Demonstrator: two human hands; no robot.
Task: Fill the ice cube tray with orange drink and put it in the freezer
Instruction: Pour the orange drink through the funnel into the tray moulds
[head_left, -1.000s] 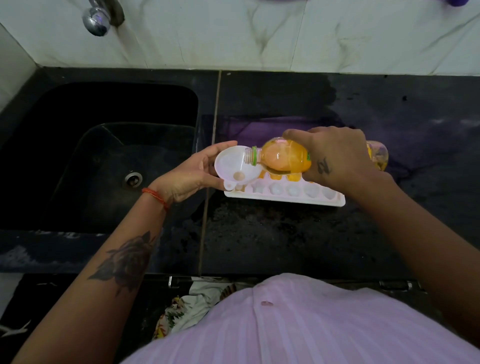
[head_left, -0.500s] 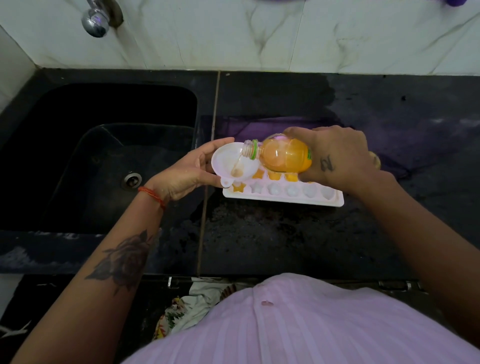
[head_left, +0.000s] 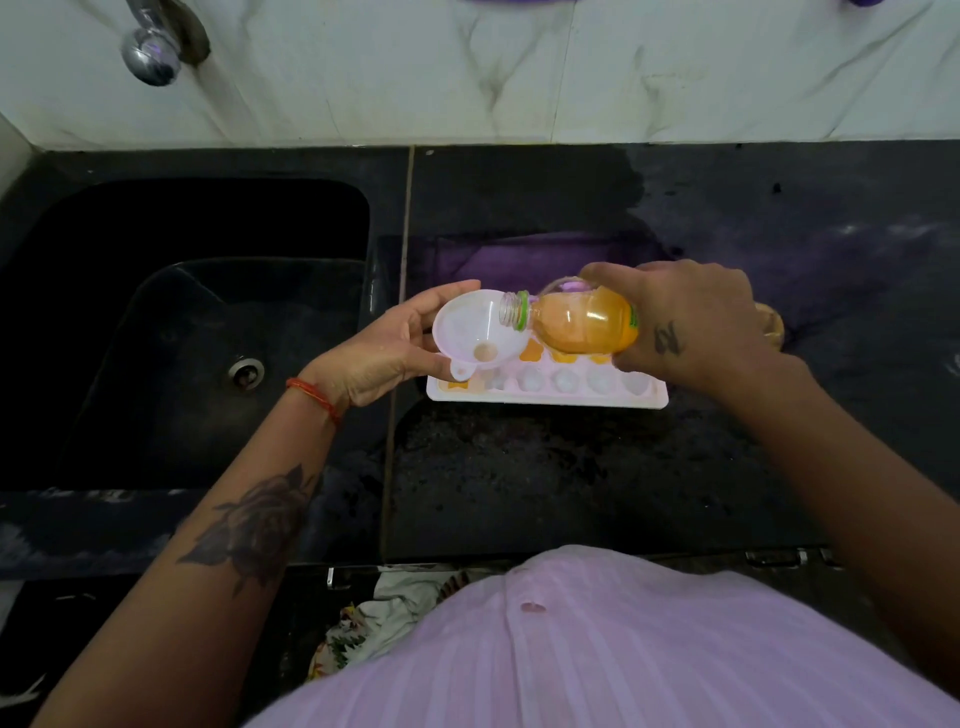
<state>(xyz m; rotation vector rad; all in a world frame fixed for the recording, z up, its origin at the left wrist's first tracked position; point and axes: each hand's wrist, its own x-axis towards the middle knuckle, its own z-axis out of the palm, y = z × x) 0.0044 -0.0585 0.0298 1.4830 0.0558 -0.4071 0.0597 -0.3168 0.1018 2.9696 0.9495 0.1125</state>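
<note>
**Ice cube tray on a black counter, funnel and bottle held above it**

Head view: the ice cube tray (head_left: 545, 389) is white and lies flat on a dark, speckled stone counter (head_left: 545, 478), its long side running left to right, just right of a seam in the stone. Left of that seam a black sink (head_left: 182, 338) is sunk into the counter, with a round metal drain (head_left: 247, 370) in its floor. Behind both rises a white, grey-veined marble wall (head_left: 571, 67), and a chrome tap (head_left: 150, 54) juts out above the sink. A purple sheen shows on the counter behind the tray.

Several tray cells along the far row and the near-left corner hold orange drink; the other near-row cells look pale.

The left hand (head_left: 374, 353) pinches the rim of a white funnel (head_left: 475, 332) between thumb and fingers, holding it over the tray's left end. The right hand (head_left: 691, 322) wraps around an orange drink bottle (head_left: 576, 322), tipped nearly flat, with its open neck resting just inside the funnel's bowl. Both hands sit above the tray, left hand at its left end, right hand over its far right part.
</note>
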